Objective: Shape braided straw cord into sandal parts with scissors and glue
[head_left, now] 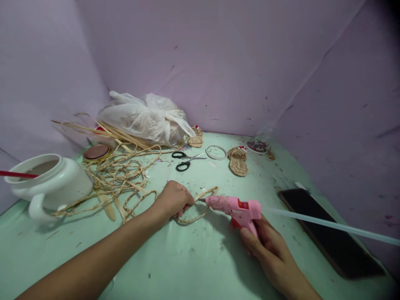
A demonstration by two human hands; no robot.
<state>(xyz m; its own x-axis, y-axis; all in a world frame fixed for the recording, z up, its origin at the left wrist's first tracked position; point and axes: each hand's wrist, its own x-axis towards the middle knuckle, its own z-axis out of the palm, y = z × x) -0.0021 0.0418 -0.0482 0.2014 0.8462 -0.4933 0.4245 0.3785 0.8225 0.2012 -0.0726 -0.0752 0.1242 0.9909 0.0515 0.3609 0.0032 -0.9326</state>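
Far left of the pink glue gun (pixel 234 208), a white mug (pixel 46 183) stands on the green worktop (pixel 193 258). Nearer the gun, the left hand (pixel 173 200) has its fingers pinched together on a braided cord (pixel 200 204), whose loop lies flat just at the gun's nozzle. Black scissors (pixel 186 160) lie beyond the gun. The right hand (pixel 268 246) has its fingers wrapped around the gun's handle. A clear glue stick (pixel 328 225) trails from the gun's rear, over a dark phone (pixel 331 237) to the gun's right.
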